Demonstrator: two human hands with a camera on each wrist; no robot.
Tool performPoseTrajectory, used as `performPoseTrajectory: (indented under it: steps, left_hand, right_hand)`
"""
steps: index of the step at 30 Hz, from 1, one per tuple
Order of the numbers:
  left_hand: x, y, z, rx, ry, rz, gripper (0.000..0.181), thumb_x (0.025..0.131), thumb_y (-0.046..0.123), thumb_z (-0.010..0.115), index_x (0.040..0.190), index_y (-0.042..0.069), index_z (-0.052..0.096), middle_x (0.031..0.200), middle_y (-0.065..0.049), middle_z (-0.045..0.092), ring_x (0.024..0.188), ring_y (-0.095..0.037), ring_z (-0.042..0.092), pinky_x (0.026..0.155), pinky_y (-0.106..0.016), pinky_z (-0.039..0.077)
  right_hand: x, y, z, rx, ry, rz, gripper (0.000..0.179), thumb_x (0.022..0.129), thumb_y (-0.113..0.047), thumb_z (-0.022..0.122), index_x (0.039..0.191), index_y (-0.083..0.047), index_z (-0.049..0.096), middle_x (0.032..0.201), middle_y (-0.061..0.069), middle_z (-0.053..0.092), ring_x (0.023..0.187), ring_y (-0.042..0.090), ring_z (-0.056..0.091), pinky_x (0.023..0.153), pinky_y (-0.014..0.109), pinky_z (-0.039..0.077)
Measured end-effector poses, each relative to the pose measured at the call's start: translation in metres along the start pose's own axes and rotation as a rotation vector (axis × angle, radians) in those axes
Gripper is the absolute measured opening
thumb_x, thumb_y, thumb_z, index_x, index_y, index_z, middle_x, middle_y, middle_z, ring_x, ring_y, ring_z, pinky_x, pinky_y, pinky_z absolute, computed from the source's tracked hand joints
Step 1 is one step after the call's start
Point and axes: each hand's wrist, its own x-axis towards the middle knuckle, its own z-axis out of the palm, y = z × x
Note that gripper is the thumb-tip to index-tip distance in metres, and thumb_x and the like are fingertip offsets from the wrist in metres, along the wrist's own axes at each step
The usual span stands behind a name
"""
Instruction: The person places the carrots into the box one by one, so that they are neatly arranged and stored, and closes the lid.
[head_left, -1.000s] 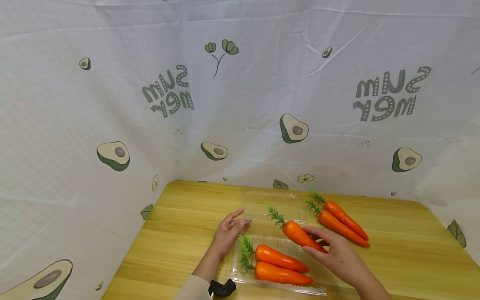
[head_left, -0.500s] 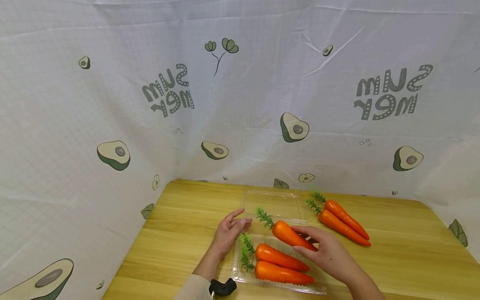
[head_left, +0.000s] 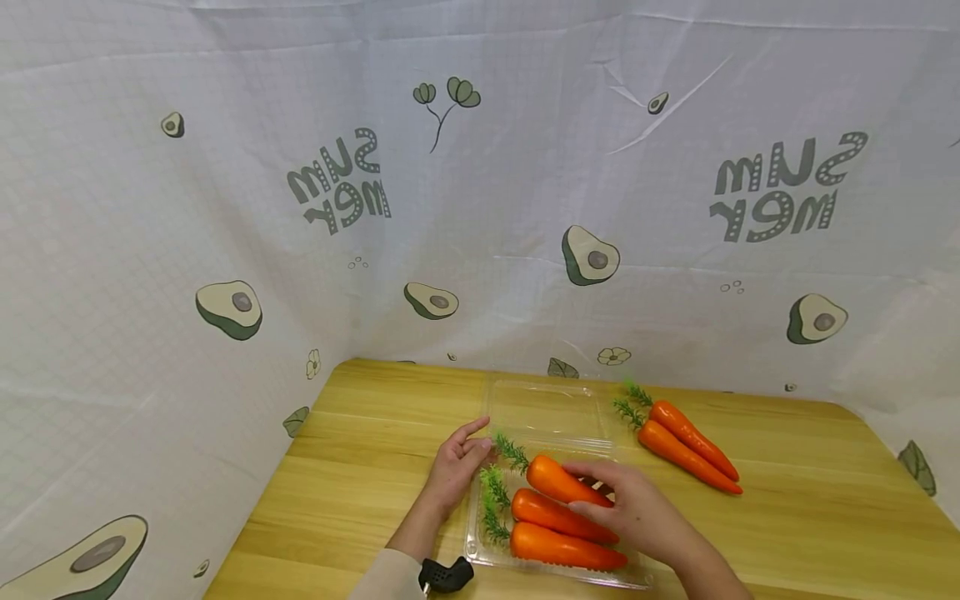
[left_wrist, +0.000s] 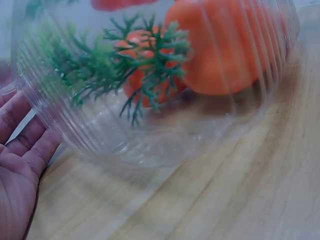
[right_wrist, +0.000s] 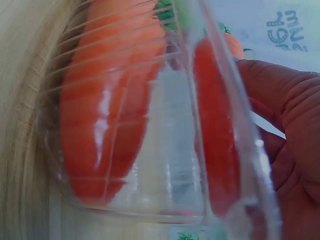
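In the head view, my right hand (head_left: 630, 504) grips an orange carrot (head_left: 558, 481) with a green leafy top, thumb and fingers round its narrow end. This carrot is over the back part of a clear plastic clamshell box (head_left: 645, 575), whose lid (head_left: 543, 408) lies folded back. Two more carrots lie side by side in the box, the front carrot (head_left: 562, 546) and the middle carrot (head_left: 551, 507). At the box's left side is my left hand (head_left: 453, 471), its fingers extended. The left wrist view has those fingers (left_wrist: 37, 142) against the ribbed clear wall.
Two carrots (head_left: 682, 454) lie together on the wooden table (head_left: 360, 450), right of the box. A white curtain (head_left: 480, 208) with avocado prints hangs behind and on both sides. A black wrist device (head_left: 446, 575) sits by the left forearm.
My right hand has carried the carrot left and slightly toward me, down to behind the two carrots in the box. My left hand has stayed at the box's left side.
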Motion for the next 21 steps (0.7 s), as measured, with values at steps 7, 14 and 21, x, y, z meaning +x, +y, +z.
performPoseTrajectory:
  steps: [7, 14, 21]
  left_hand:
    - [-0.0016, 0.002, 0.0008, 0.014, 0.017, -0.01, 0.05, 0.103, 0.011, 0.056, 0.151, 0.001, 0.045, 0.099, 0.012, 0.072, 0.08, -0.002, 0.06, 0.074, -0.018, 0.049]
    - [-0.0005, 0.0017, 0.0004, 0.021, 0.012, -0.007, 0.051, 0.103, 0.011, 0.055, 0.151, 0.001, 0.045, 0.09, 0.015, 0.069, 0.072, -0.001, 0.054, 0.065, -0.017, 0.042]
    - [-0.0005, 0.0006, 0.0, 0.016, 0.02, -0.024, 0.049, 0.104, 0.011, 0.054, 0.151, 0.002, 0.046, 0.088, 0.015, 0.067, 0.072, -0.002, 0.053, 0.065, -0.018, 0.042]
  right_hand:
    - [0.0037, 0.0044, 0.0057, -0.017, -0.057, -0.002, 0.049, 0.091, -0.04, 0.076, 0.133, -0.016, 0.068, 0.118, -0.004, 0.07, 0.097, 0.005, 0.06, 0.079, 0.023, 0.054]
    - [0.0067, 0.0073, 0.0065, -0.026, -0.063, 0.004, 0.049, 0.091, -0.04, 0.076, 0.133, -0.016, 0.068, 0.119, -0.005, 0.07, 0.099, 0.009, 0.062, 0.08, 0.025, 0.054]
    - [0.0087, 0.009, 0.009, -0.047, -0.05, 0.022, 0.049, 0.09, -0.039, 0.077, 0.132, -0.016, 0.068, 0.118, -0.005, 0.07, 0.099, 0.01, 0.062, 0.081, 0.024, 0.054]
